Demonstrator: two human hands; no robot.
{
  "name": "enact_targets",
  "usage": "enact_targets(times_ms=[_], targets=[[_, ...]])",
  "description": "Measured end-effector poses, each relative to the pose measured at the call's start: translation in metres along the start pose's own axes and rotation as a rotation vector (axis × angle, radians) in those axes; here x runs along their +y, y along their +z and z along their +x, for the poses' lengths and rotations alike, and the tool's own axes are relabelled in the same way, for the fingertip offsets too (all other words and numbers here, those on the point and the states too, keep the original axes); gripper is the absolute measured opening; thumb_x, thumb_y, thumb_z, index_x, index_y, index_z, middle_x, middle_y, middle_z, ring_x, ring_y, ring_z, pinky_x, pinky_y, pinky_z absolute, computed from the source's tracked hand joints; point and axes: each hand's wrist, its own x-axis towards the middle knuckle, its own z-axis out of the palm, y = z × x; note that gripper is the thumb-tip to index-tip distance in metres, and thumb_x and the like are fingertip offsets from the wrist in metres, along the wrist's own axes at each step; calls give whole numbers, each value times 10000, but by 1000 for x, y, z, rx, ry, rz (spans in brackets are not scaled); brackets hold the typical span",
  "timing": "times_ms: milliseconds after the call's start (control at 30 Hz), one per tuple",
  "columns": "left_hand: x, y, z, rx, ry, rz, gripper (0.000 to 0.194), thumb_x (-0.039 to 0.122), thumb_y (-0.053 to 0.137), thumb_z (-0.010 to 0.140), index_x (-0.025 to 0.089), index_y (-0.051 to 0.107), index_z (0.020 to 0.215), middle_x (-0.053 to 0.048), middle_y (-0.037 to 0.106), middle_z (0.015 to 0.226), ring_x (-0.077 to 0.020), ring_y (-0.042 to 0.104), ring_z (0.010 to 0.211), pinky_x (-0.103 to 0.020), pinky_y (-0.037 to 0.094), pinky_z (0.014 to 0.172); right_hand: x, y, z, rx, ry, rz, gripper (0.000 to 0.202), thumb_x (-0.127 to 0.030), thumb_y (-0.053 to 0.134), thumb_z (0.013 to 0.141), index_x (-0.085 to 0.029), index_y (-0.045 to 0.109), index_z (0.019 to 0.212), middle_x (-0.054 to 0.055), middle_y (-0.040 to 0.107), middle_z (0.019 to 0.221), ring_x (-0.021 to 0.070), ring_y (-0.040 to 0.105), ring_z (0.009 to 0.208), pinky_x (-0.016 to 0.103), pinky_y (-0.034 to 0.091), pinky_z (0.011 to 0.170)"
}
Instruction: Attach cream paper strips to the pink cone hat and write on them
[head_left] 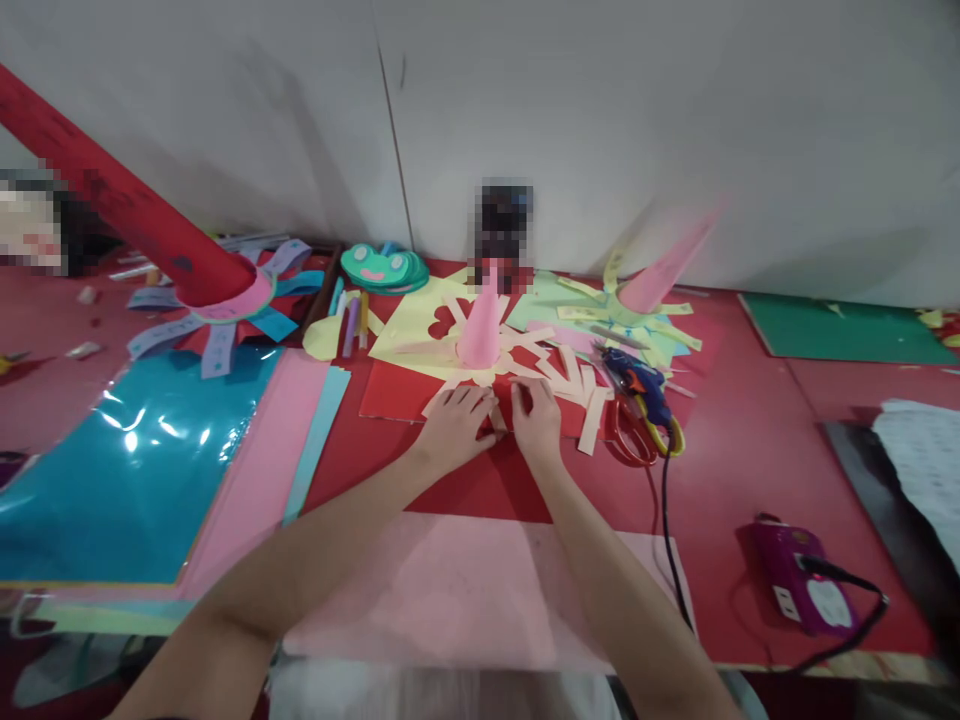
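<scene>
In the middle of the table, a pink paper cone [482,325] stands upright with pale paper strips around its base. My left hand [459,420] is just in front of the cone, fingers curled and thumb tucked in, closed on a pale paper strip [498,418]. Beside it on the right, my right hand [537,410] has its fingers bent together close to the cone's base. What they pinch, if anything, is too small to make out. Several loose paper strips [591,425] lie to the right. Under the cone are a yellow sheet [401,325] and a red board [382,392].
Right of my hands lie red-handled scissors [634,440] and a blue glue gun [651,395] with a black cord. Another pink cone [667,270] with yellow strips stands behind them. A purple power adapter [802,580], a blue glossy sheet [142,480] and a red tube [135,200] are farther out.
</scene>
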Motion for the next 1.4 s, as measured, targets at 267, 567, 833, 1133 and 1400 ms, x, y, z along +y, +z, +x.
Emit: enact_targets(times_ms=[267, 567, 833, 1133, 1400], targets=[[6, 0, -2, 10, 74, 79, 521, 407, 591, 794, 65, 541, 1183, -157, 569, 1238, -287, 519, 1128, -402, 410, 943, 2, -1, 1, 50, 25, 35, 179, -243, 429, 860, -184, 595, 888, 71, 643, 907, 169, 595, 864, 321, 477, 802], [4, 17, -1, 141, 140, 96, 338, 191, 483, 849, 70, 582, 1149, -181, 603, 1198, -276, 577, 1107, -399, 474, 905, 2, -4, 3, 111, 83, 122, 197, -303, 444, 805, -182, 594, 850, 73, 670, 870, 164, 598, 775, 308, 487, 720], [-11, 21, 3, 174, 107, 43, 330, 43, 414, 860, 125, 603, 1118, -111, 663, 1112, -193, 617, 1050, -332, 490, 910, 3, -3, 2, 72, 114, 155, 214, -284, 441, 807, -167, 601, 887, 75, 662, 890, 152, 591, 760, 293, 485, 718], [-5, 11, 5, 190, 112, 43, 252, 95, 446, 877, 113, 613, 1064, -108, 686, 1051, -195, 649, 977, -335, 525, 848, 2, -4, 1, 67, 130, 186, 234, -314, 448, 808, -170, 615, 887, 73, 672, 896, 156, 599, 752, 301, 485, 714], [-4, 11, 2, 167, 114, 46, 266, 118, 485, 866, 133, 580, 1114, -103, 668, 1092, -194, 629, 1016, -328, 509, 862, 1, -4, 0, 8, 132, 177, 241, -326, 456, 816, -178, 625, 901, 71, 674, 916, 170, 605, 808, 324, 481, 761]])
